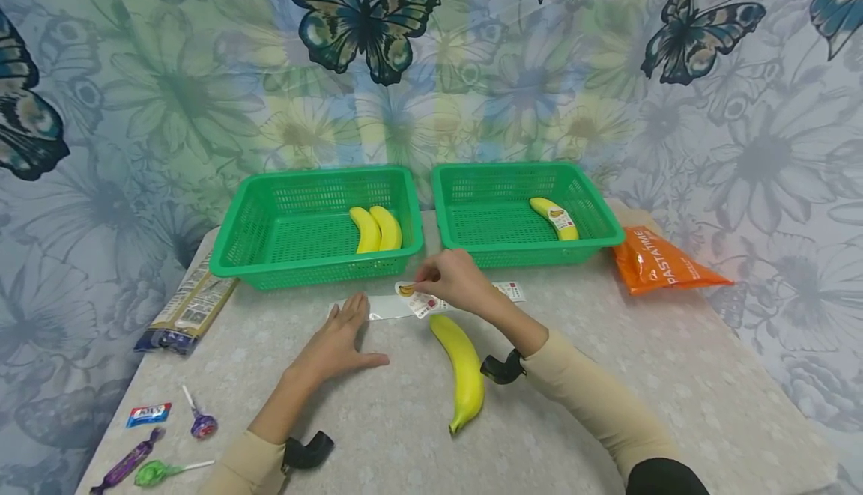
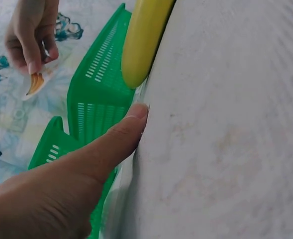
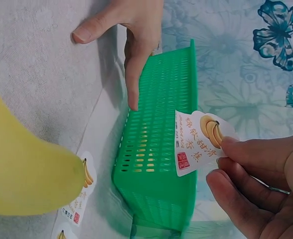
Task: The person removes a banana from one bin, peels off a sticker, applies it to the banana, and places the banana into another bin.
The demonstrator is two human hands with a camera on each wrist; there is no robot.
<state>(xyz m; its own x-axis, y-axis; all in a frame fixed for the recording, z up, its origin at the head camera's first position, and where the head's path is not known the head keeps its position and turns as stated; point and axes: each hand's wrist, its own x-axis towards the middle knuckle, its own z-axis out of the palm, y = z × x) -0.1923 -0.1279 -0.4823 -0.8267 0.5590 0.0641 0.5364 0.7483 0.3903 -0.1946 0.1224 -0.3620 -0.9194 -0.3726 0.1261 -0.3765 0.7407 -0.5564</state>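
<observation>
My right hand (image 1: 460, 282) pinches a white banana sticker (image 3: 188, 149) between thumb and fingers. In the right wrist view the sticker is lifted off the table, showing printed bananas and lettering. Below it lies the backing strip (image 1: 387, 307), its left part bare and more stickers (image 1: 509, 290) on its right part. My left hand (image 1: 340, 349) rests on the strip's left end with fingers straight and thumb spread. A single yellow banana (image 1: 465, 375) lies on the table just in front of the strip, between my forearms.
Two green baskets stand behind: the left basket (image 1: 270, 270) holds two plain bananas (image 1: 377, 230), the right basket (image 1: 533, 257) one banana with a sticker (image 1: 561, 219). An orange bag (image 1: 664, 261) lies at right, a gold-and-blue packet (image 1: 189, 308) at left, candies and lollipops (image 1: 204, 425) front left.
</observation>
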